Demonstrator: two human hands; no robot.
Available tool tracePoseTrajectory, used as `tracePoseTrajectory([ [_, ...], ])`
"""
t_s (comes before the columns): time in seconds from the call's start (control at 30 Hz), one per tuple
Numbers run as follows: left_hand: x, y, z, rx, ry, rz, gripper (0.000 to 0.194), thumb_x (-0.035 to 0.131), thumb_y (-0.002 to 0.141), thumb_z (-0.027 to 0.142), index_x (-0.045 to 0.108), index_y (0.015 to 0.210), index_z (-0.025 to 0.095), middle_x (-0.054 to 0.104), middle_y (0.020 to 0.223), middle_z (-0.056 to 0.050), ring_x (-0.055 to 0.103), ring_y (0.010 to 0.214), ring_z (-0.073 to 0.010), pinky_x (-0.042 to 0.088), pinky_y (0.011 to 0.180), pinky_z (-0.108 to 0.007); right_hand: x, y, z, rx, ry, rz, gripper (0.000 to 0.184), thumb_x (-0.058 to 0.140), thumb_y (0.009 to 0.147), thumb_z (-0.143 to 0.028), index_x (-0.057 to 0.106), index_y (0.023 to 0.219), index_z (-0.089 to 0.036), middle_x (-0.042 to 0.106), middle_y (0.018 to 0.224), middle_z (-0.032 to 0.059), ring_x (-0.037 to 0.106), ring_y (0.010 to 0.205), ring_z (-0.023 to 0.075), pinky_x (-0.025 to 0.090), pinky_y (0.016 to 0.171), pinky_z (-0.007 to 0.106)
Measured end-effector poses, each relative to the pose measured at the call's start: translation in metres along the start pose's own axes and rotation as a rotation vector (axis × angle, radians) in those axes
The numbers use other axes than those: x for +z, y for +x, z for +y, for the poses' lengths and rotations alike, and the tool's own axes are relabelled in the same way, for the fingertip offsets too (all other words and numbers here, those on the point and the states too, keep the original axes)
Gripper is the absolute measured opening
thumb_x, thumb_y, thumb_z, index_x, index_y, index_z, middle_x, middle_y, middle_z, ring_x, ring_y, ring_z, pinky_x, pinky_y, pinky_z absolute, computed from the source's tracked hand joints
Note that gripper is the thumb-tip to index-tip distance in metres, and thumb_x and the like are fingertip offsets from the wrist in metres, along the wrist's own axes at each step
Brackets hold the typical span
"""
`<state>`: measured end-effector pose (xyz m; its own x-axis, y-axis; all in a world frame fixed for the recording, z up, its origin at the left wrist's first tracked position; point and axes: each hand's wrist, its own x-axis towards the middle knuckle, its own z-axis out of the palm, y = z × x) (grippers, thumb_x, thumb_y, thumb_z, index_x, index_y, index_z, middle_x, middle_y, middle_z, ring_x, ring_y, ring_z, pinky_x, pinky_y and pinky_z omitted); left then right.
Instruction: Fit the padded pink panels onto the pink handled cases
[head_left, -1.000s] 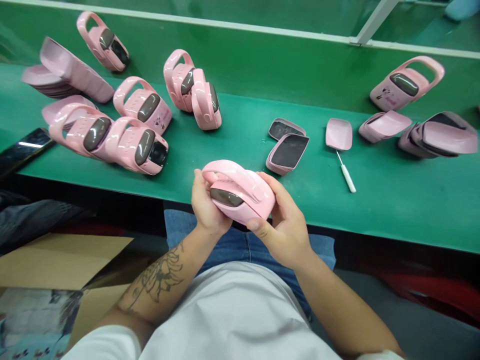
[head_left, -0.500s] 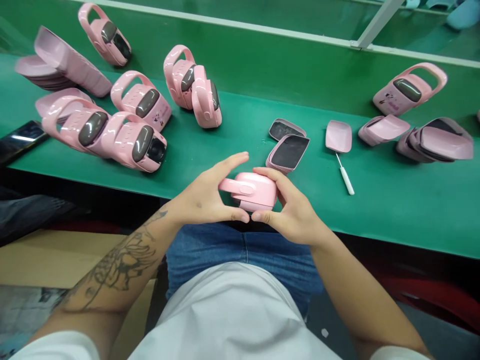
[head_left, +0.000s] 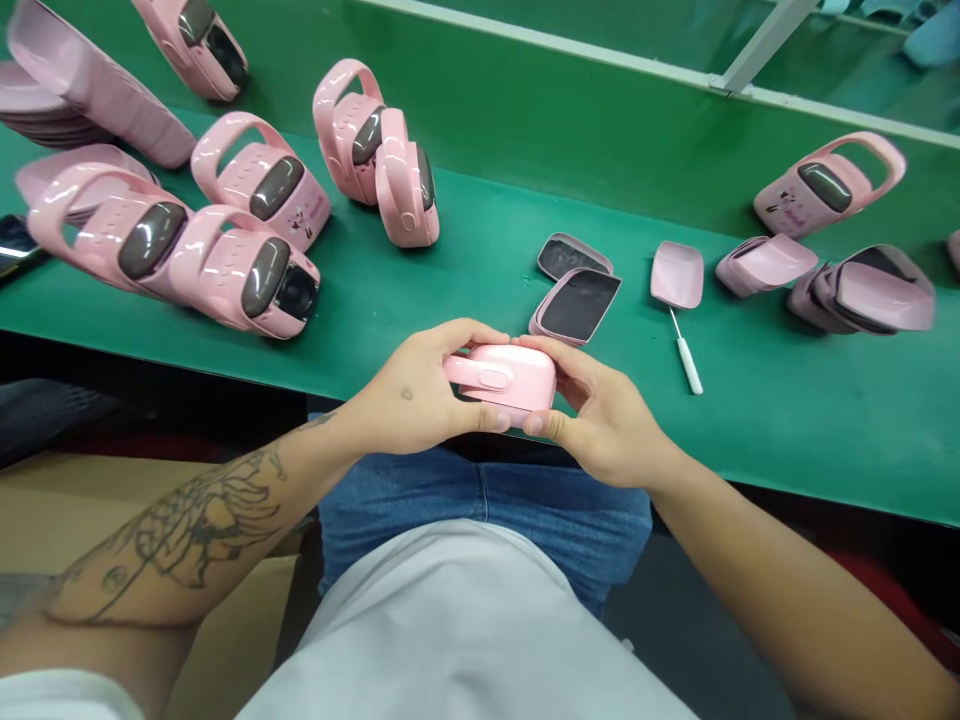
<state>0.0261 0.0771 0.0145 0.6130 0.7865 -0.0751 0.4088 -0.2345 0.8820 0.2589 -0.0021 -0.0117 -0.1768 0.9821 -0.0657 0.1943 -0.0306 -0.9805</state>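
My left hand (head_left: 416, 395) and my right hand (head_left: 615, 415) hold a pink plastic housing with a loop handle (head_left: 529, 375) at the table's front edge. The left fingers and thumb close round its handle end; the right fingers and thumb press on the opposite end. Its far side and underside are hidden. Just beyond it lie curved pink shells with dark inner faces (head_left: 579, 305). To the right, a single shallow pink shell (head_left: 677, 275) rests by the tip of a white-handled screwdriver (head_left: 688, 365).
Several similar pink housings with dark windows (head_left: 259, 280) stand at the left, near stacked pink shells (head_left: 112, 90) and a dark phone (head_left: 16, 245). At the right are more stacked shells (head_left: 862, 290) and another handled housing (head_left: 829, 185). A green panel (head_left: 570, 130) rises behind the table.
My left hand has closed onto the handle end of the pink housing, its fingers coming down from a spread pose. The right hand keeps its hold. The view has shifted slightly.
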Motion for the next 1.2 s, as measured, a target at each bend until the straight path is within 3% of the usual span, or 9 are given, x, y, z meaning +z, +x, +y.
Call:
tracePoseTrajectory([
  [0.17, 0.005, 0.001, 0.002, 0.001, 0.007, 0.027, 0.07, 0.099, 0.067, 0.048, 0.076, 0.127, 0.02, 0.08, 0.12, -0.005, 0.074, 0.104, -0.0254, 0.06, 0.092, -0.035, -0.009, 0.0, -0.007, -0.057, -0.187, -0.1, 0.073, 0.08, 0.096, -0.051, 0.051, 0.159, -0.026, 0.058, 0.164, 0.0132, 0.06, 0.15, 0.0349, 0.049, 0.129, 0.055],
  [0.3, 0.004, 0.004, -0.005, 0.058, 0.106, -0.002, 0.08, 0.098, 0.069, 0.059, 0.073, 0.134, 0.019, 0.078, 0.125, -0.008, 0.074, 0.108, -0.0274, 0.059, 0.097, -0.038, -0.015, 0.002, -0.013, -0.058, -0.336, -0.129, 0.082, 0.08, 0.095, -0.049, 0.043, 0.165, -0.027, 0.048, 0.172, 0.0145, 0.049, 0.158, 0.037, 0.047, 0.13, 0.06],
  [0.47, -0.001, 0.008, -0.016, 0.225, 0.208, -0.07, 0.087, 0.1, 0.07, 0.051, 0.066, 0.143, 0.018, 0.075, 0.137, -0.011, 0.071, 0.121, -0.0292, 0.056, 0.108, -0.039, -0.018, 0.007, -0.02, -0.032, -0.352, -0.148, 0.072, 0.075, 0.098, -0.052, 0.046, 0.161, -0.03, 0.054, 0.165, 0.0129, 0.057, 0.151, 0.0356, 0.049, 0.127, 0.06],
  [0.63, 0.005, 0.006, -0.017, 0.212, 0.135, 0.007, 0.076, 0.097, 0.071, 0.04, 0.067, 0.137, 0.017, 0.075, 0.138, -0.01, 0.073, 0.122, -0.0285, 0.057, 0.108, -0.039, -0.019, 0.004, -0.021, -0.049, -0.339, -0.187, 0.071, 0.072, 0.1, -0.051, 0.044, 0.163, -0.034, 0.052, 0.169, 0.0098, 0.053, 0.155, 0.0358, 0.048, 0.129, 0.06],
  [0.8, 0.011, 0.009, -0.017, 0.19, 0.113, -0.011, 0.077, 0.1, 0.067, 0.042, 0.069, 0.134, 0.02, 0.078, 0.131, -0.008, 0.076, 0.114, -0.0283, 0.061, 0.099, -0.038, -0.017, 0.001, -0.018, -0.023, -0.312, -0.124, 0.072, 0.076, 0.098, -0.049, 0.047, 0.161, -0.032, 0.052, 0.17, 0.0102, 0.052, 0.157, 0.0351, 0.05, 0.129, 0.057],
  [0.93, 0.013, 0.009, -0.024, 0.321, 0.102, 0.054, 0.074, 0.098, 0.07, 0.036, 0.068, 0.135, 0.017, 0.078, 0.131, -0.01, 0.076, 0.115, -0.0278, 0.06, 0.104, -0.038, -0.018, 0.004, -0.022, -0.016, -0.32, -0.143, 0.069, 0.079, 0.097, -0.046, 0.052, 0.158, -0.032, 0.058, 0.164, 0.0091, 0.061, 0.149, 0.0336, 0.058, 0.122, 0.053],
  [1.1, 0.016, 0.009, -0.033, 0.488, 0.145, 0.106, 0.071, 0.092, 0.078, 0.04, 0.066, 0.139, 0.014, 0.079, 0.134, -0.015, 0.078, 0.118, -0.0293, 0.062, 0.105, -0.039, -0.016, 0.008, -0.028, 0.037, -0.368, -0.116, 0.072, 0.081, 0.095, -0.046, 0.051, 0.16, -0.033, 0.06, 0.165, 0.0077, 0.062, 0.148, 0.0359, 0.055, 0.124, 0.059],
  [1.2, 0.016, 0.011, -0.034, 0.519, 0.165, 0.124, 0.073, 0.092, 0.078, 0.042, 0.066, 0.141, 0.014, 0.08, 0.132, -0.014, 0.079, 0.117, -0.0296, 0.062, 0.105, -0.038, -0.012, 0.008, -0.03, 0.073, -0.312, -0.072, 0.068, 0.084, 0.092, -0.045, 0.059, 0.154, -0.032, 0.067, 0.158, 0.0067, 0.068, 0.141, 0.0358, 0.059, 0.119, 0.057],
])
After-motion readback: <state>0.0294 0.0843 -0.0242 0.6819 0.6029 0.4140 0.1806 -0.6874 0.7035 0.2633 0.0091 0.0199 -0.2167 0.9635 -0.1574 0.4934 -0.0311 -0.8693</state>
